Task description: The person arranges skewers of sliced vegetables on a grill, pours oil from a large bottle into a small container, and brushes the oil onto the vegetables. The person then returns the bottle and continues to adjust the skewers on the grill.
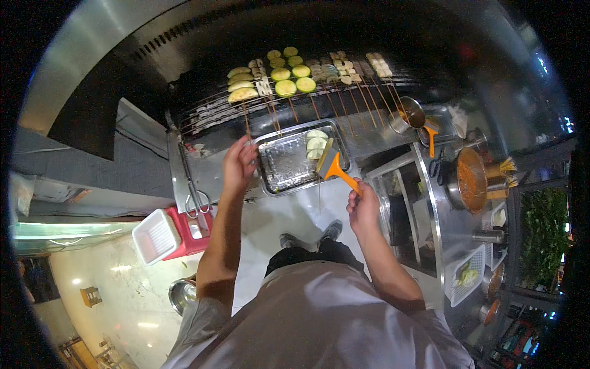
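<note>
My right hand grips the orange handle of a wide basting brush. Its bristles hang over the right side of a metal tray, beside a skewer of pale sliced vegetable lying in that tray. My left hand is at the tray's left rim, fingers curled by the stick end of the leftmost skewer of sliced vegetable; whether they pinch the stick is unclear. Across the grill lie skewers of green-rimmed zucchini-like rounds, white scored pieces and other pale pieces.
Right of the tray stand a metal pot and a second orange-handled brush. Farther right are a bowl of reddish sauce, scissors and a white basket. Tongs hang at left above a red crate.
</note>
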A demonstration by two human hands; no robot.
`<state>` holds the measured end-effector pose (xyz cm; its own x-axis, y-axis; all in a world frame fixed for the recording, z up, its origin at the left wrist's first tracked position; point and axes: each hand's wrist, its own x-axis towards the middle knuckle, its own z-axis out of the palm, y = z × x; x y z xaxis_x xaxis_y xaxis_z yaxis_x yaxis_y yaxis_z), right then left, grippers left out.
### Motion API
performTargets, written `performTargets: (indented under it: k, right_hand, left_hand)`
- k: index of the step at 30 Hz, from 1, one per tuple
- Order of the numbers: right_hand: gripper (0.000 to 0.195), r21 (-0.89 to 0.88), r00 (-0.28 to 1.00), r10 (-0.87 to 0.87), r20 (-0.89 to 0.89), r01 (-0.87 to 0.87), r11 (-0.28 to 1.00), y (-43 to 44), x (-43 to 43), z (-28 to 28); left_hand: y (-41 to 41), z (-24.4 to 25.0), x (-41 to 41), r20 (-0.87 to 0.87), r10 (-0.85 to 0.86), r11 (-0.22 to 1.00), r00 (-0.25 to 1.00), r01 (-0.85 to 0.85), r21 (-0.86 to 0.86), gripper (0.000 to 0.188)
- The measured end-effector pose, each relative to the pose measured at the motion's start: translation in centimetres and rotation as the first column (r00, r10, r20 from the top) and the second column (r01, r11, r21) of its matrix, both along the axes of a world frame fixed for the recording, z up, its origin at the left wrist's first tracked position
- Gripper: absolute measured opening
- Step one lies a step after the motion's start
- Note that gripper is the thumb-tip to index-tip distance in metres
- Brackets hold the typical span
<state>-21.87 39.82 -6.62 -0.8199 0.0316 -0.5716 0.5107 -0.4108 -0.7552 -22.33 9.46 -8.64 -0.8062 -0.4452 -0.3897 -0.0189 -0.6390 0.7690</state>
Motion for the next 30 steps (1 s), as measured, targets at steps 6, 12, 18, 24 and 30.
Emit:
performTargets:
  k: [6, 12, 18, 24, 30]
  right_hand:
    - [0.022, -0.104, 0.966, -0.172, 0.190, 0.194, 0.975, 6.9, 1.3, 0.5]
    - [0.023, -0.134, 0.914, -0.377, 0.148, 0.396, 0.908, 18.5, -1.3, 5.3]
    - [0.027, 0.514, 0.919, 0.006, -0.394, 0.215, 0.831, 24.4, -17.9, 8.7]
    - [0.026, 0.975, 0.682, 0.699, -0.214, 0.192, 0.111, 22.9, -30.3, 2.3]
    - [0.028, 0.993, 0.536, 0.844, -0.005, 0.103, -0.059, 22.8, -32.9, -1.7]
  left_hand:
    - [7.8, -11.2, 13.0, 0.213, -0.301, 0.953, 0.930, 0.301, 0.035, 0.030]
    - [17.8, -12.9, 6.8, 0.160, -0.420, 0.856, 0.893, 0.332, 0.396, 0.039]
    - [17.0, -14.7, 5.7, 0.050, -0.322, 0.913, 0.945, 0.297, 0.278, 0.035]
    - [18.8, -11.9, 6.0, 0.262, -0.100, 0.989, 0.960, 0.066, 0.133, 0.024]
    - [19.5, -12.3, 6.0, 0.393, -0.044, 0.998, 0.918, 0.021, 0.063, 0.026]
